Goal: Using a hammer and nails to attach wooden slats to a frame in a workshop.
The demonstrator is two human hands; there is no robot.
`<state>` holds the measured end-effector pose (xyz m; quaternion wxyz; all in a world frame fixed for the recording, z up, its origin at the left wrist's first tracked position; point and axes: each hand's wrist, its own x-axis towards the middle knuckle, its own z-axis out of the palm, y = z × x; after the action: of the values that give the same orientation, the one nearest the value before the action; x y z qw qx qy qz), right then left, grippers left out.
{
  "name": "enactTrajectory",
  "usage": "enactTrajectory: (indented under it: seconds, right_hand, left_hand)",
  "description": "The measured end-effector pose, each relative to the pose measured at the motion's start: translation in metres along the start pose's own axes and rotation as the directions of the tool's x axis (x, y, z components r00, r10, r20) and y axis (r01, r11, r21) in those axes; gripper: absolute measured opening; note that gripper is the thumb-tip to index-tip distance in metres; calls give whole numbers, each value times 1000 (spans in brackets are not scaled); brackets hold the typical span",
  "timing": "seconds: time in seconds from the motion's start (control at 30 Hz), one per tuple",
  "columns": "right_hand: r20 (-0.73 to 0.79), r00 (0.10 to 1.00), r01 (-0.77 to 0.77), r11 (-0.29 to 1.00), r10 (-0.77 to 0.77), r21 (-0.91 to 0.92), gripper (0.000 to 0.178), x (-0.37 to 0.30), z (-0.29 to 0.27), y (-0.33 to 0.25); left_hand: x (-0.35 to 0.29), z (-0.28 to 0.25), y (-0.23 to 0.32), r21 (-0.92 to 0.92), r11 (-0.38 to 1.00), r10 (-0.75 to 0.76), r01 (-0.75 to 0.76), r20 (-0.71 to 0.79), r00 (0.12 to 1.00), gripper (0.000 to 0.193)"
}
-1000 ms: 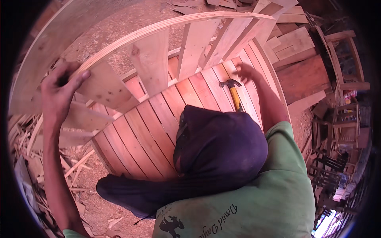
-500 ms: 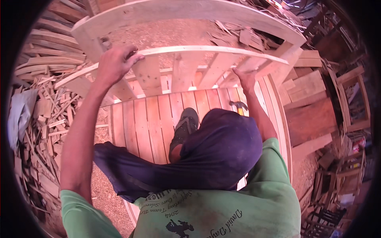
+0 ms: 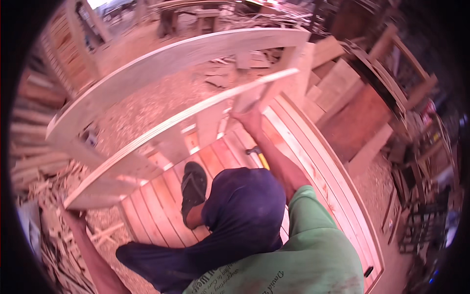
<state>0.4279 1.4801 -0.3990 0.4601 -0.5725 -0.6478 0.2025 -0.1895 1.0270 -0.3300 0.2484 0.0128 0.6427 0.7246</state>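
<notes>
A pale slatted wooden panel [image 3: 208,125], with a long top rail [image 3: 191,112] over wide upright slats, leans across a slatted wooden platform [image 3: 156,208]. At the panel's left end, my left hand [image 3: 74,216] grips just under the rail, its fingers partly hidden. My right hand [image 3: 248,121] holds a slat near the right end, below the rail; some of its fingers are out of sight. Beside my right forearm lies a hammer [image 3: 258,156] with a yellow handle. Beyond the panel stands a curved wooden board [image 3: 161,61], part of the frame.
My foot in a dark sandal [image 3: 194,183] rests on the platform. Wood scraps [image 3: 54,183] are heaped at the left. Boards [image 3: 338,83] and a reddish sheet [image 3: 360,120] lie at the right. Shavings cover the floor [image 3: 161,95]. A small black object [image 3: 368,271] sits on the platform's right edge.
My left hand has shifted from atop the rail to the panel's left end, lower down. My right hand stays by the right-hand slats. The view has turned, so the frame appears tilted.
</notes>
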Motion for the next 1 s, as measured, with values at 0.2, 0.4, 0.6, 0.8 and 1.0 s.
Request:
enactTrajectory:
  seconds: [0.2,0.4,0.6,0.8,1.0]
  right_hand:
    - [200,974,-141,975,105,174,91,59,-7,-8]
    - [-137,979,184,944,-151,273,64,129,-102,48]
    - [-1,1000,7,920,-7,392,95,138,-73,21]
    - [-68,995,94,930,-75,356,90,151,-59,45]
    - [-58,996,79,962,-66,263,91,149,-44,49]
  left_hand:
    - [-32,43,27,-59,995,-53,77,333,941,75]
    - [-70,186,36,18,996,80,-85,172,982,77]
    - [-61,199,37,-32,989,146,-143,150,978,100]
    - [-60,219,10,-36,987,159,-155,184,970,108]
    - [-42,213,3,-4,990,138,-142,242,960,108]
